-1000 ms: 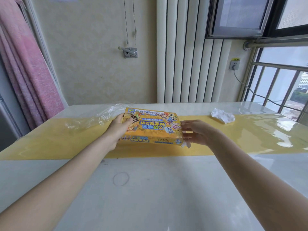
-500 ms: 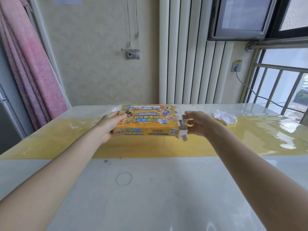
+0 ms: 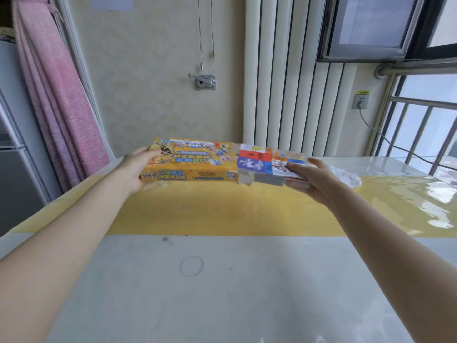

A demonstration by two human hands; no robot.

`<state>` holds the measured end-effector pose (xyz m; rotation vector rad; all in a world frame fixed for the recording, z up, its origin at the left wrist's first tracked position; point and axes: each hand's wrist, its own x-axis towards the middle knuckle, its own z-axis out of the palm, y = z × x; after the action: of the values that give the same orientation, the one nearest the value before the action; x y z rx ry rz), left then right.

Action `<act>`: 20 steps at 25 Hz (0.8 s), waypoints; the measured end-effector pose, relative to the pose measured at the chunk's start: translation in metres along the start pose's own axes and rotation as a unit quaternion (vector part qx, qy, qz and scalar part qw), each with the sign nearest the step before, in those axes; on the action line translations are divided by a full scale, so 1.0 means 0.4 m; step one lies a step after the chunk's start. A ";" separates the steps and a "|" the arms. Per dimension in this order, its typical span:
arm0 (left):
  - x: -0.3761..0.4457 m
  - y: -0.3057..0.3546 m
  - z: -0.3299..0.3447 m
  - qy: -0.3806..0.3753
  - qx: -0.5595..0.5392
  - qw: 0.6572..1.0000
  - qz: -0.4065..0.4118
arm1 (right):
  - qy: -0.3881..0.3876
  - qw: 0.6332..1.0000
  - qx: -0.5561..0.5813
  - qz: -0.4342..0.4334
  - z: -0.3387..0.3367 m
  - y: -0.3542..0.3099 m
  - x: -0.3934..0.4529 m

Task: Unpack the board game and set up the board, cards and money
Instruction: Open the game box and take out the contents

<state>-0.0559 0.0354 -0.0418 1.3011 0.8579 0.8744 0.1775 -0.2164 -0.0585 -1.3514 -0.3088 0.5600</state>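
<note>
The task is at its beginning. The flat yellow cardboard game box (image 3: 190, 160) is held up in the air above the yellow band of the pale glossy surface (image 3: 222, 293), at the far side, and nothing from it lies on the surface yet. The left hand (image 3: 137, 169) grasps the left end of the box, fingers on top and the thumb side under it. The right hand (image 3: 314, 179) has its grip on a folded stack of colourful printed sheets (image 3: 269, 163), which is probably the board with other contents; the thumb is on top and the fingers are below. About half of this stack is outside the open right end of the box. Board, cards and money are all left to unfold and lay out.

Half a second ago the box was lower, near the surface, and its right end showed only a small white flap between the right fingers. Now the box is lifted and the contents have slid out to the right. A crumpled white wrapper (image 3: 346, 177) lies just behind the right hand.
</note>
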 end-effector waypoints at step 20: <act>0.225 -0.238 0.043 0.069 0.743 0.637 0.193 | -0.035 0.999 0.002 0.034 0.199 0.142 0.169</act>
<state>0.0034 0.1030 -0.1385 2.9778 1.5526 0.4267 0.1809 -0.1068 -0.1045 -1.3442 -0.3193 0.6642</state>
